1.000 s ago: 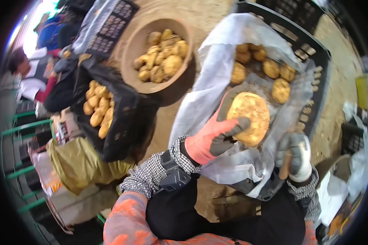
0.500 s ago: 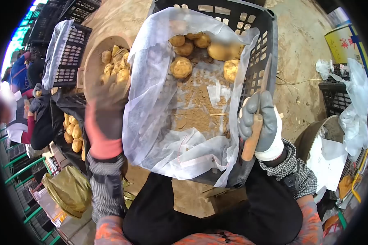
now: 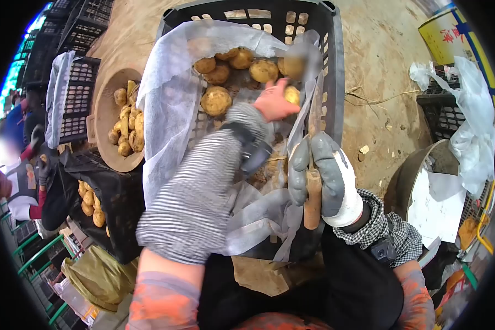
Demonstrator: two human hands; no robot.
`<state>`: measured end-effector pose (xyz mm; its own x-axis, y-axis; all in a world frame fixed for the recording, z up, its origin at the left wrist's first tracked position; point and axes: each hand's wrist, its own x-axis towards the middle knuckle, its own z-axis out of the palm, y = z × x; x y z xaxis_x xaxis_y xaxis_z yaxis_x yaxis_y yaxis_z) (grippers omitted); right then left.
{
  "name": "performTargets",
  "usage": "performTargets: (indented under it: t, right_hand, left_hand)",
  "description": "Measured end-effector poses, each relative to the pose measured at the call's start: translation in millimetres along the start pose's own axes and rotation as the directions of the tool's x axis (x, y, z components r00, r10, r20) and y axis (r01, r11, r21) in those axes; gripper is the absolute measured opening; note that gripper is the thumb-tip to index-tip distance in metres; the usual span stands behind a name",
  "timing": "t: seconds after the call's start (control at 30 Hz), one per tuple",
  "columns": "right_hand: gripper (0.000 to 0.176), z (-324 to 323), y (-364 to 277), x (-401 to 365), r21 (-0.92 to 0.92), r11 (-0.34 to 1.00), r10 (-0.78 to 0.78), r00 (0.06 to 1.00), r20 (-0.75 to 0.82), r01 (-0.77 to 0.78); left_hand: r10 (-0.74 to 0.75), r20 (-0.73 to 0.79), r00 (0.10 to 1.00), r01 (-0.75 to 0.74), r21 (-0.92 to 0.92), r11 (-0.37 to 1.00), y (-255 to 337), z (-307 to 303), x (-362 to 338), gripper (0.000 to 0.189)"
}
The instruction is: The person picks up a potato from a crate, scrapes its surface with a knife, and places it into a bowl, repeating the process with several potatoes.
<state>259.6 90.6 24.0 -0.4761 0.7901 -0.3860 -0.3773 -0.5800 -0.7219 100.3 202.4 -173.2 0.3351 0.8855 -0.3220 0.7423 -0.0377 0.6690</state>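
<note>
In a red glove, my left hand (image 3: 276,102) reaches into the lined crate, fingers apart on either side of a potato (image 3: 293,95). My right hand (image 3: 325,179), in a grey-coated glove, grips a knife (image 3: 312,203) by its wooden handle at the crate's right side, blade pointing away from me. A white cloth liner (image 3: 173,118) covers the inside of the black plastic crate (image 3: 335,71). More potatoes (image 3: 216,101) lie at its far end, with loose soil in the middle partly hidden by my left arm.
Left of the crate stands a round basin (image 3: 105,132) of potatoes. A black-lined crate (image 3: 115,209) also holding potatoes is nearer me. A co-worker (image 3: 22,187) sits at far left. On the right are a tub (image 3: 423,170) and a yellow box (image 3: 443,38).
My left hand has swung from over the basin on the left into the crate, beside a potato. My right hand keeps hold of the knife. The whole view has shifted.
</note>
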Motion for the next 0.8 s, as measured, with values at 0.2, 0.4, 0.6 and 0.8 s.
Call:
performTargets:
  t: [0.2,0.4,0.6,0.8]
  right_hand:
    - [0.038,4,4,-3,0.004,1.0,0.002,1.0,-0.022,-0.002]
    - [0.03,9,5,1,-0.121,0.967,0.235,0.966,0.105,-0.222]
    - [0.024,18,19,5,-0.151,0.959,0.242,0.97,-0.001,-0.239]
    - [0.025,12,23,4,-0.278,0.943,0.216,0.972,0.092,-0.183]
  left_hand:
    - [0.056,0.236,0.97,0.241,-0.961,-0.137,43,-107,-144,0.06]
    - [-0.056,0.054,0.997,0.023,-0.891,-0.453,76,-88,-224,0.069]
    - [-0.136,0.027,0.99,0.016,-0.996,-0.083,79,-88,-237,0.083]
    - [-0.127,0.04,0.991,0.048,-0.997,0.06,79,-99,-239,0.084]
